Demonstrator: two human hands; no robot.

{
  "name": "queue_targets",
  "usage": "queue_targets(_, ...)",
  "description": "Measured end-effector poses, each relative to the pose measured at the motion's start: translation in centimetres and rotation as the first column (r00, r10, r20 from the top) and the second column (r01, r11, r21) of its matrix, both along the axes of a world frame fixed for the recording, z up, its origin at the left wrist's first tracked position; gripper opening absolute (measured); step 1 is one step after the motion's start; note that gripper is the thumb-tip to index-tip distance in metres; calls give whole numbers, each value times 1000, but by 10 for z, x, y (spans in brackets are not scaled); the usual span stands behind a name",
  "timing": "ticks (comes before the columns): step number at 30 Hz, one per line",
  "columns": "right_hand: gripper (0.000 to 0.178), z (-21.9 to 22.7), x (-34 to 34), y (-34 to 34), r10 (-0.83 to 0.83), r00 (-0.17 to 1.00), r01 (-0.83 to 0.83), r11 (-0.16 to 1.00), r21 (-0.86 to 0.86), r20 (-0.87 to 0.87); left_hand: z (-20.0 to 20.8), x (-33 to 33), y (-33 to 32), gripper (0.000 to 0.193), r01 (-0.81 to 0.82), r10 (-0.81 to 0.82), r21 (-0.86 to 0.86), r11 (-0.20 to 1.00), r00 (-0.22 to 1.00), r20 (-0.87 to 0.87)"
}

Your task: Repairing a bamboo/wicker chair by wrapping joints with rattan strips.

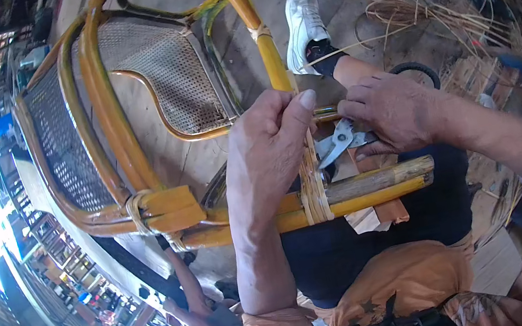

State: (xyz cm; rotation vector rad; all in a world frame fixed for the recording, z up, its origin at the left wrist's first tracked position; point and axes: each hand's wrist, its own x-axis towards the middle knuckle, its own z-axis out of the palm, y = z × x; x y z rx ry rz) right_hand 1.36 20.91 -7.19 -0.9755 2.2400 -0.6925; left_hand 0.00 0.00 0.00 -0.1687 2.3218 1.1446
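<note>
A yellow-brown rattan chair frame with woven cane panels lies tilted in front of me. My left hand is closed at a yellow pole of the frame, thumb and fingers pinched around a pale cane strip that is mostly hidden by them. Below it, pale cane binding wraps the lower poles. My right hand grips pruning shears, whose metal blades are parted beside the upright strips of the binding. Most of the handles are covered by that hand.
Loose cane strips are heaped on the floor at the upper right. My foot in a white shoe stands beyond my hands. Wood blocks lie under the lower poles. Another person's arms show at the lower left.
</note>
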Motion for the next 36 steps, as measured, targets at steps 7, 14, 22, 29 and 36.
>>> queue_targets(7, 43, 26, -1, -14, 4, 996, -7, 999, -31, -87, 22, 1, 3, 30, -125, 119, 67, 990, 989, 87)
queue_targets(14, 34, 3, 24, -12, -40, 995, 42, 999, 21, -89, -1, 10, -8, 30, -47, 53, 43, 998, 988, -147)
queue_targets(22, 52, -1, 36, 73, -811, 569, 819, 573, 5, -135, 5, -7, -13, 27, -249, 224, -10, 969, 887, -403)
queue_targets(29, 52, -3, 206, 171, -989, 80, 996, 75, 39, -124, 15, 22, -42, 34, -197, -478, -713, 673, 620, -622)
queue_targets(36, 44, -24, 361, 168, -989, 76, 913, 19, 409, -123, 28, 95, -36, 40, 182, -248, -214, 960, 908, -339)
